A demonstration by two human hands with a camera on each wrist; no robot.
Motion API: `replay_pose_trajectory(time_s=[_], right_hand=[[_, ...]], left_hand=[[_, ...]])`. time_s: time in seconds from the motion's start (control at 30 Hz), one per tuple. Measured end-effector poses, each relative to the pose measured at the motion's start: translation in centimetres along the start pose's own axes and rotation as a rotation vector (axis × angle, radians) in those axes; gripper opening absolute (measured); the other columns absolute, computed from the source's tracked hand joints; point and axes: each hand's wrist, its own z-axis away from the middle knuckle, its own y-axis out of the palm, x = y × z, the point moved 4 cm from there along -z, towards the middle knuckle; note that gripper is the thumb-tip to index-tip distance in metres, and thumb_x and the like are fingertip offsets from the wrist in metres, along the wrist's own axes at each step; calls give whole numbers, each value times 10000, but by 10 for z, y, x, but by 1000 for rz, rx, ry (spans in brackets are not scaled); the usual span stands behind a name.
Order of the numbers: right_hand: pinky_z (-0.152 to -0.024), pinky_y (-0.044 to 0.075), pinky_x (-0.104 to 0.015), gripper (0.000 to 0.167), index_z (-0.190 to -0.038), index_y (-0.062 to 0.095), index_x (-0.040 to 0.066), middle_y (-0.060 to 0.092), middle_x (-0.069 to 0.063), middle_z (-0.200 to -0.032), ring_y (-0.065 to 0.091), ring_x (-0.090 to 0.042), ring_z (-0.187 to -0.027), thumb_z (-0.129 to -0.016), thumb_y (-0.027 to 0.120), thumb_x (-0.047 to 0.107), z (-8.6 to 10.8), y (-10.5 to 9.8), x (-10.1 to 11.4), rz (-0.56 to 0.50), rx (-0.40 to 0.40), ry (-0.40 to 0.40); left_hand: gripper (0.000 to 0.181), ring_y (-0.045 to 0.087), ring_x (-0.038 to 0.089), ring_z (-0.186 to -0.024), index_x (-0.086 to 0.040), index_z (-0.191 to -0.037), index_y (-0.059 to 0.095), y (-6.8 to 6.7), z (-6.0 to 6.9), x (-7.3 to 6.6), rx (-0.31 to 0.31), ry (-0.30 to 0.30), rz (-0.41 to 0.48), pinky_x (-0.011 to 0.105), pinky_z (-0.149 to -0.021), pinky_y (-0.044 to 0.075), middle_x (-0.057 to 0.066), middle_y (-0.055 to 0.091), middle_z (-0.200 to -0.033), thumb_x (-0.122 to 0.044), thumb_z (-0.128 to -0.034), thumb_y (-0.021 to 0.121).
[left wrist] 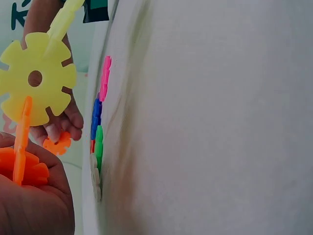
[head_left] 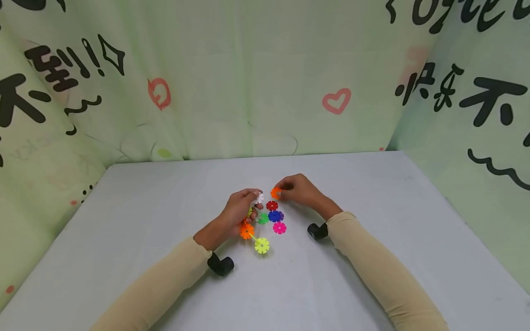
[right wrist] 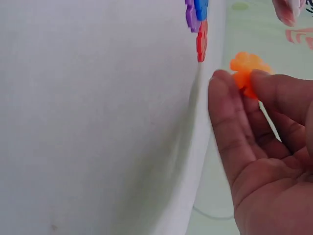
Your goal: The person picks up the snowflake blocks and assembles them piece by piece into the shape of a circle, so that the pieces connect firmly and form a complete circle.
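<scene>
My left hand [head_left: 236, 210] grips a chain of slotted plastic flower discs joined edge to edge. A white disc [head_left: 260, 198] shows at its fingertips. Below the palm hang an orange disc [head_left: 247, 231] and a yellow disc [left wrist: 36, 78], slotted together at an angle; the fingers hide part of the chain. Just to the right, my right hand [head_left: 304, 191] pinches a single orange disc [right wrist: 248, 71] between thumb and fingers, apart from the chain. Between the hands lie a red disc [head_left: 272, 205], a blue disc [head_left: 274, 216], a pink disc [head_left: 279, 227] and a green disc [head_left: 264, 218].
A purple disc [right wrist: 191, 17] lies against the blue one, and a whitish disc [left wrist: 95, 178] near the green one. All rest on a white-covered table [head_left: 165, 276]. A printed pale green curtain [head_left: 248, 92] surrounds the table's back and sides.
</scene>
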Motion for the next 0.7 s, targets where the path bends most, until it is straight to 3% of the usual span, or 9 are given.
replay_pose_trajectory(time_s=[0.23, 0.43, 0.7], right_hand=[[-782, 553, -321, 304, -1230, 643, 0, 661, -131, -1046, 675, -221, -837, -927, 612, 7, 8, -3, 6, -182, -27, -37], [-792, 554, -358, 193, -1100, 667, -12, 681, -115, -985, 680, -233, -840, -912, 637, 18, 13, -3, 7, -218, -32, -44], [-808, 549, -402, 160, -1061, 660, -39, 684, -136, -962, 688, -283, -844, -912, 639, 16, 18, 2, 8, -308, 15, -62]], left_hand=[[320, 430, 129, -535, -111, -1313, 548, 1, 0, 0, 25, -20, -5, 164, -461, 379, 85, 598, -919, -256, -1046, 447], [338, 436, 132, -532, -84, -1344, 494, 4, 1, -1, 73, -20, 19, 171, -463, 385, 71, 577, -880, -242, -1061, 399], [341, 439, 128, -536, -89, -1347, 489, 4, 3, 1, 78, -42, 1, 168, -476, 394, 77, 576, -884, -249, -1062, 393]])
